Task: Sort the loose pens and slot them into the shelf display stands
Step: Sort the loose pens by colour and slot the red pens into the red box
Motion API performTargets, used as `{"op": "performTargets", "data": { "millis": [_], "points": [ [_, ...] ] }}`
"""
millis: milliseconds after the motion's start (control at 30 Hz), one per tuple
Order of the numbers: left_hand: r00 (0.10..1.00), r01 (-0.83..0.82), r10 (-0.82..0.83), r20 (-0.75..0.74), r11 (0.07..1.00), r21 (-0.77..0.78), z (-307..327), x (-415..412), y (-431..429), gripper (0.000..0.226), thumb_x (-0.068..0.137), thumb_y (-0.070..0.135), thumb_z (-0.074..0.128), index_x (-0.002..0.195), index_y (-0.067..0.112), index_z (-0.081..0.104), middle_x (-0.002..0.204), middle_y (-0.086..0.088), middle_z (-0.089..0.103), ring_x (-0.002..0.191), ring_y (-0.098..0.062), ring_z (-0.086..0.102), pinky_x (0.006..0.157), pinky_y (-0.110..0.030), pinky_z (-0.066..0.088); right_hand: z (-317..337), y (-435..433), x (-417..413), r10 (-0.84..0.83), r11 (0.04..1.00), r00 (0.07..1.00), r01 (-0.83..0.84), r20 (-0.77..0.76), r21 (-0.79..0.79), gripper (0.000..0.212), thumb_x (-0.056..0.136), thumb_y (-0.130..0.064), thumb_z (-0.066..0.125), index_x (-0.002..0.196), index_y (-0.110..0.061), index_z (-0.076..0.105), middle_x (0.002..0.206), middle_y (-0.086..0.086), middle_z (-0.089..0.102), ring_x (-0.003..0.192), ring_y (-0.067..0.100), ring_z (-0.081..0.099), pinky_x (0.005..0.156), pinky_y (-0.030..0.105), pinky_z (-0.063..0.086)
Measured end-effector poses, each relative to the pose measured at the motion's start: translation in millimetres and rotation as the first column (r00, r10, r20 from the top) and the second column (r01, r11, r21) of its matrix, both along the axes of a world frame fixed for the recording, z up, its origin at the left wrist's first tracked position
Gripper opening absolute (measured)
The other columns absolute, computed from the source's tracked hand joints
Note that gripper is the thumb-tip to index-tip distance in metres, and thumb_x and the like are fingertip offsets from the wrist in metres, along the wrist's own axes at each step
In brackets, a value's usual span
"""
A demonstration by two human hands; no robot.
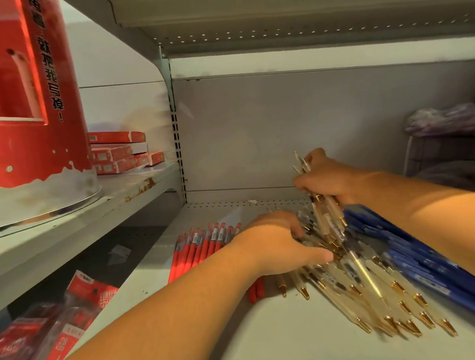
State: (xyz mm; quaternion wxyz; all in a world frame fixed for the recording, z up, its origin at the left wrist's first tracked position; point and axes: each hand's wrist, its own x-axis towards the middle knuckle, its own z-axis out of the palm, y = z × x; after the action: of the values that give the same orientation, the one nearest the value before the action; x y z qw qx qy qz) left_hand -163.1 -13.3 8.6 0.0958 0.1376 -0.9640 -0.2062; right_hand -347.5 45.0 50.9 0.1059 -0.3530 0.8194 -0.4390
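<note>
On the grey shelf (270,346) lie three groups of pens. Red pens (198,245) lie in a row at the left. Clear pens with gold tips (379,290) fan out in a heap in the middle. Blue pens (422,262) lie at the right. My left hand (277,241) rests on the clear heap, fingers curled over several pens. My right hand (332,179) is raised above the heap and grips a small bunch of clear gold-tipped pens (324,213), which stick out above and below the fist.
A tall red display stand (26,110) sits on the higher shelf at left, with red flat boxes (119,151) behind it. Packaged red pens (58,327) lie on the lower left shelf. A bagged bundle (445,120) sits at the back right.
</note>
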Motion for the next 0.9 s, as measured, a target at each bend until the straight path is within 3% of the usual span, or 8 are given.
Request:
{"op": "performTargets", "data": {
  "millis": [167,300,400,467,533,600,700,900],
  "points": [
    [0.987,0.081,-0.059,-0.148,0.985,0.151,-2.5,-1.8,4.8,0.042,0.076,0.068,0.067,0.100,0.034,0.057,0.089,0.017,0.055,0.083,0.000,0.054,0.061,-0.022,0.043,11.1,1.9,18.7,-0.015,0.996,0.993,0.005,-0.117,-0.091,0.063,0.084,-0.010,0.065,0.130,-0.028,0.026,0.092,0.012,0.051,0.065,0.018,0.056,0.041,0.023,0.045],
    [0.985,0.091,-0.051,-0.162,0.965,0.245,-3.9,-4.2,5.7,0.031,0.082,0.053,0.071,0.092,0.026,0.060,0.089,0.004,0.067,0.080,-0.011,0.065,0.068,-0.031,0.055,19.1,5.5,28.7,-0.015,0.993,0.990,-0.002,-0.138,-0.121,0.065,0.086,-0.012,0.063,0.138,-0.025,0.027,0.094,0.011,0.052,0.064,0.018,0.056,0.043,0.025,0.046],
    [0.981,0.108,-0.009,-0.195,0.856,0.506,-3.2,-4.5,8.4,0.029,0.091,0.036,0.067,0.098,0.009,0.064,0.091,-0.011,0.073,0.056,-0.011,0.059,0.056,-0.023,0.053,15.9,4.6,37.9,0.000,0.989,0.990,-0.021,-0.140,-0.147,0.056,0.088,-0.013,0.062,0.135,-0.020,0.033,0.093,0.010,0.052,0.066,0.018,0.055,0.046,0.028,0.048],
    [0.975,0.109,0.039,-0.218,0.772,0.626,-0.3,-3.9,9.6,0.027,0.096,0.031,0.061,0.099,0.004,0.063,0.091,-0.015,0.070,0.051,-0.011,0.054,0.051,-0.021,0.050,10.6,4.7,43.1,0.021,0.986,0.988,-0.046,-0.153,-0.160,0.050,0.088,-0.016,0.064,0.131,-0.018,0.039,0.093,0.010,0.054,0.069,0.018,0.056,0.053,0.031,0.050],
    [0.970,0.091,0.085,-0.229,0.743,0.663,2.9,-4.4,10.0,0.029,0.099,0.030,0.056,0.100,0.003,0.063,0.083,-0.013,0.066,0.051,-0.011,0.054,0.052,-0.021,0.051,4.7,6.0,47.4,0.051,0.984,0.983,-0.080,-0.178,-0.162,0.048,0.088,-0.024,0.069,0.128,-0.020,0.043,0.098,0.005,0.058,0.076,0.016,0.060,0.061,0.030,0.051],
    [0.963,0.082,0.123,-0.239,0.712,0.698,5.8,-4.3,8.8,0.024,0.100,0.027,0.055,0.089,0.006,0.061,0.075,-0.009,0.063,0.050,-0.012,0.055,0.052,-0.022,0.051,0.5,8.2,51.0,0.085,0.984,0.974,-0.116,-0.209,-0.137,0.052,0.088,-0.034,0.071,0.130,-0.025,0.043,0.103,-0.003,0.058,0.086,0.014,0.061,0.068,0.028,0.050],
    [0.957,0.106,0.127,-0.262,0.685,0.721,7.4,-0.7,7.3,0.019,0.100,0.026,0.055,0.088,0.011,0.059,0.076,-0.005,0.064,0.056,-0.011,0.058,0.055,-0.022,0.050,-1.6,13.7,55.6,0.143,0.982,0.960,-0.168,-0.240,-0.090,0.057,0.087,-0.042,0.070,0.135,-0.029,0.042,0.106,-0.010,0.059,0.091,0.009,0.062,0.071,0.026,0.050],
    [0.952,0.096,0.156,-0.263,0.666,0.740,11.1,5.7,1.8,0.023,0.101,0.024,0.053,0.087,0.008,0.060,0.069,-0.003,0.061,0.057,-0.012,0.056,0.051,-0.020,0.047,-0.7,26.9,60.8,0.152,0.981,0.969,-0.172,-0.195,-0.090,0.055,0.089,-0.039,0.069,0.136,-0.033,0.042,0.104,-0.003,0.066,0.072,0.008,0.070,0.056,0.021,0.054]
  ]
}}
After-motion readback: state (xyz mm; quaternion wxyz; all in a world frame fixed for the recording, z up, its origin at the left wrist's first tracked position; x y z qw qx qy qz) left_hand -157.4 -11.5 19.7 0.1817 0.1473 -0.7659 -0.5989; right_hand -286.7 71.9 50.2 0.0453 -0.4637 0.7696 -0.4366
